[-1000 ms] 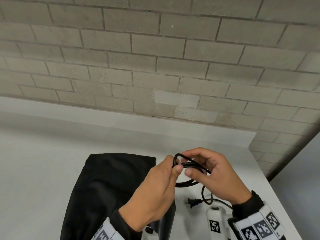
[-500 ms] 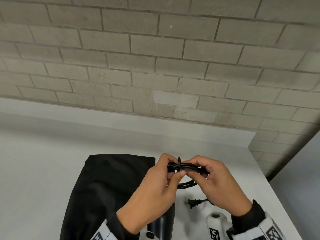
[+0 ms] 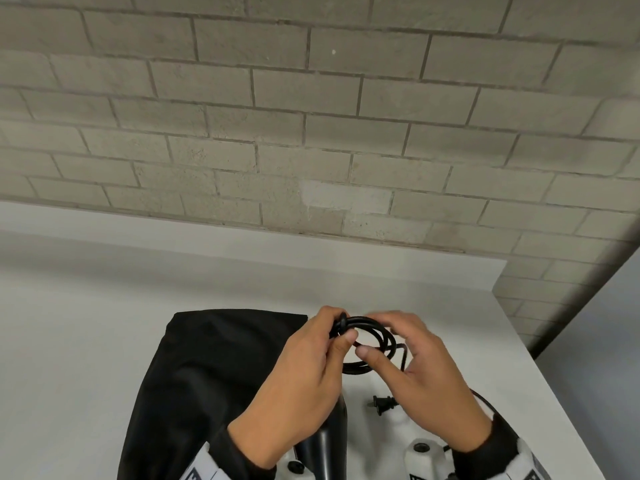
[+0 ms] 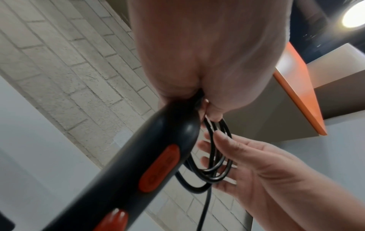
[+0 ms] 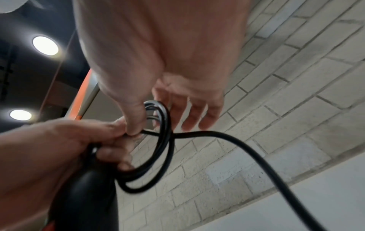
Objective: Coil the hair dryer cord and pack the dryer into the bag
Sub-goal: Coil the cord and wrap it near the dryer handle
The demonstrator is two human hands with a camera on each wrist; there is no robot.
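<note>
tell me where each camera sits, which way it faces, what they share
Head: on the head, facing forward and down at table and brick wall; left hand and right hand show.
Left wrist: on the left wrist, looking along the left hand at the dryer handle; right hand shows too.
Right wrist: on the right wrist, looking along the right hand toward the wall; left hand shows too.
Shared: all three see the coiled cord the left hand pinches.

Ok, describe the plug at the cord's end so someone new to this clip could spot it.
On the white table under the brick wall, look right of the black bag, where the left hand grips the coiled cord. Just below the right hand shows the plug: a small black stub with prongs pointing left, unlike the smooth loops above.
</note>
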